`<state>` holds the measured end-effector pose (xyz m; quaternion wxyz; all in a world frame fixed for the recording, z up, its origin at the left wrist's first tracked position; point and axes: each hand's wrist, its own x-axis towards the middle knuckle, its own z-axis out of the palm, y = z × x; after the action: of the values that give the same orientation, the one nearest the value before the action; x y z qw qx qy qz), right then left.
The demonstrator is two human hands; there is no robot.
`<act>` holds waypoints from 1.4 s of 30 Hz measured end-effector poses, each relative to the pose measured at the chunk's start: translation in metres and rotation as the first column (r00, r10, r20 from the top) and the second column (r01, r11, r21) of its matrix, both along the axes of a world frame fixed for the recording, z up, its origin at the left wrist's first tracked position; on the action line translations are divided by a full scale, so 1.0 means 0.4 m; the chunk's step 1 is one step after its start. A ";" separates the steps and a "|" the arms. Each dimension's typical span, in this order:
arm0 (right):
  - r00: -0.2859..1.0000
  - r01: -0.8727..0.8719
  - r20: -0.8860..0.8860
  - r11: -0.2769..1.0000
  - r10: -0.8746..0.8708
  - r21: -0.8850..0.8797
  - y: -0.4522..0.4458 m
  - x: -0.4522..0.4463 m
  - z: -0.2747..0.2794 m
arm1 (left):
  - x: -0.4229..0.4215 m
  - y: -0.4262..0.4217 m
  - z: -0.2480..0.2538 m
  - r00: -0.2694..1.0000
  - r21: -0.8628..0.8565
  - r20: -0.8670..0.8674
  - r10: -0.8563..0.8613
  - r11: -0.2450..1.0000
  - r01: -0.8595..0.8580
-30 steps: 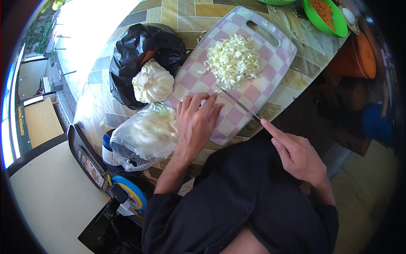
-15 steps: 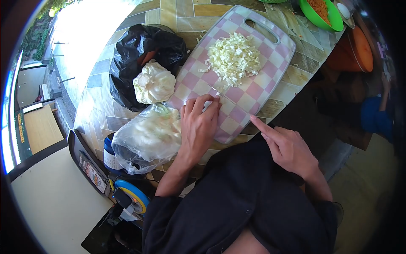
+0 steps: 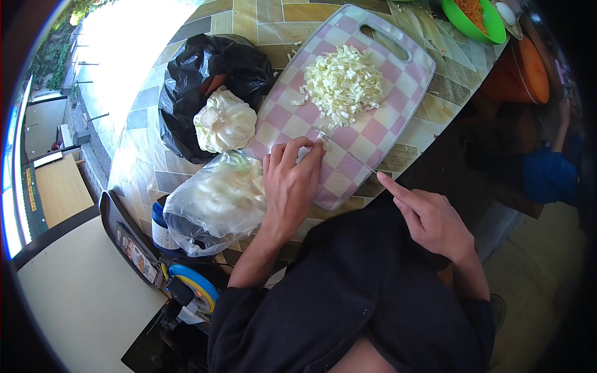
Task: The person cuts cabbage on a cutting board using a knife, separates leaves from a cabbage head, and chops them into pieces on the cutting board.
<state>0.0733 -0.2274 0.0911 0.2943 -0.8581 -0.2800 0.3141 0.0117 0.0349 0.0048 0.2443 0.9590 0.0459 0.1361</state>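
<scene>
Fingers of the left hand (image 3: 291, 186) are bent, the thumb and fingertips closed on a small, pale, cut vegetable piece (image 3: 324, 143). The handle of a thin-bladed metal knife (image 3: 362, 163) is gripped in the curled right hand (image 3: 438, 224), its index finger extended towards the blade; the handle itself is hidden by the palm. The blade is laid obliquely over the near part of a rounded, pink-and-white checked chopping board (image 3: 401, 118), its tip close to the left fingertips. For even cuts, the fingertips are best tucked behind the knuckles, the piece pressed flat and the edge lowered in short, level strokes.

Beyond the blade, a loose mound of crisp, pale green-white chopped leaves (image 3: 345, 84) is heaped on the board. Beside it, a rounded, cream-white, leafy vegetable head (image 3: 225, 121) is set against a crumpled, glossy black plastic bag (image 3: 180, 93). A filmy, transparent plastic bag (image 3: 217, 193), filled with pale produce, is placed by the left wrist. All are supported by a table patterned with wood-and-stone-look strips (image 3: 146, 118).
</scene>
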 end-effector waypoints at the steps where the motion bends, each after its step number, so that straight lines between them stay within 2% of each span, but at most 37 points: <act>1: 1.000 -0.001 0.007 1.000 0.001 -0.008 0.007 0.002 -0.011 | -0.001 -0.001 0.000 1.000 0.000 -0.004 0.000 1.000 0.000; 6: 1.000 0.011 0.015 1.000 -0.011 -0.004 0.026 0.004 -0.031 | -0.001 -0.001 0.003 1.000 0.020 -0.016 -0.002 1.000 0.002; 12: 1.000 -0.012 -0.023 0.997 0.011 -0.077 -0.018 0.000 0.018 | 0.005 -0.005 0.011 1.000 0.050 0.005 0.015 0.999 -0.016; 15: 0.997 -0.013 0.072 0.999 0.015 -0.033 -0.012 -0.001 -0.014 | 0.003 -0.009 0.006 1.000 0.035 0.000 0.030 0.999 -0.030; 21: 0.992 0.019 0.127 0.999 -0.024 0.044 0.028 0.007 -0.056 | 0.003 -0.009 0.003 0.999 0.032 0.010 0.036 0.999 -0.036; 30: 0.999 0.002 0.032 0.998 -0.004 0.062 -0.017 -0.016 -0.019 | 0.006 -0.007 -0.008 0.995 0.021 0.092 0.040 0.999 -0.042; 39: 0.991 -0.033 0.131 0.999 0.032 0.004 0.041 -0.015 -0.065 | 0.001 -0.005 -0.003 0.998 0.024 0.066 0.016 1.000 -0.018; 42: 0.995 -0.035 0.089 0.999 0.037 -0.017 0.030 -0.015 -0.041 | 0.000 -0.006 -0.004 0.997 0.016 0.070 0.015 1.000 -0.016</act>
<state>0.0674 -0.2155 0.0745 0.2694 -0.8682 -0.3060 0.2829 0.0119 0.0327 0.0034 0.2370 0.9552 0.0435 0.1720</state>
